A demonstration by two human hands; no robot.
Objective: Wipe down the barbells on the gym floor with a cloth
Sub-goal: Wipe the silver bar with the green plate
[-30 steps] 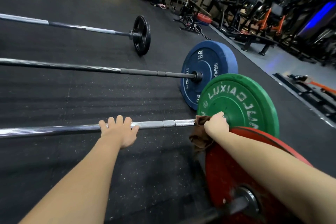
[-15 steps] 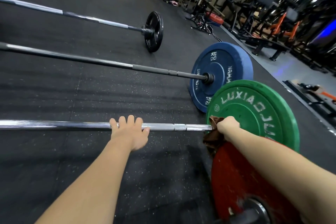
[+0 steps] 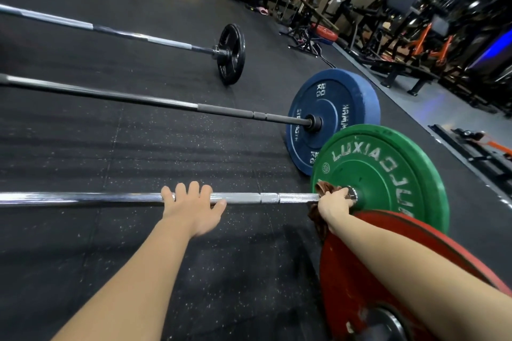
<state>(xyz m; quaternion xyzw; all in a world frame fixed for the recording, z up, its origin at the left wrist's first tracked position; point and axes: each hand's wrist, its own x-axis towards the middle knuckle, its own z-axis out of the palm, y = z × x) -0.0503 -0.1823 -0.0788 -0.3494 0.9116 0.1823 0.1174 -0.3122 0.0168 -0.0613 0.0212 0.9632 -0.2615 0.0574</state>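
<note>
the right grip (image 3: pixel 333 206) was clenched round a brown cloth (image 3: pixel 315 219), pressing it onto the chrome barbell (image 3: pixel 83 198) right where the shaft met the collar of the green plate (image 3: pixel 388 174). cloth bunched out above the knuckles and hung below the wrist. the left grip (image 3: pixel 194 207) lay released on the same shaft further along, four fingers draped over the top and the thumb spread to the side along the bar. nearest the camera a red plate (image 3: pixel 346 271) stood just beside the green one, with the right forearm crossing over it. beyond, a dark barbell (image 3: pixel 138 98) ran roughly parallel, ending in a blue plate (image 3: pixel 332 108) partly behind the green plate. further off lay a third bar (image 3: pixel 110 29) with a small black plate (image 3: pixel 231 54). all of them sat on the black speckled rubber floor (image 3: pixel 110 257). gym machines (image 3: pixel 415 22) crowded the far right, blurred.
</note>
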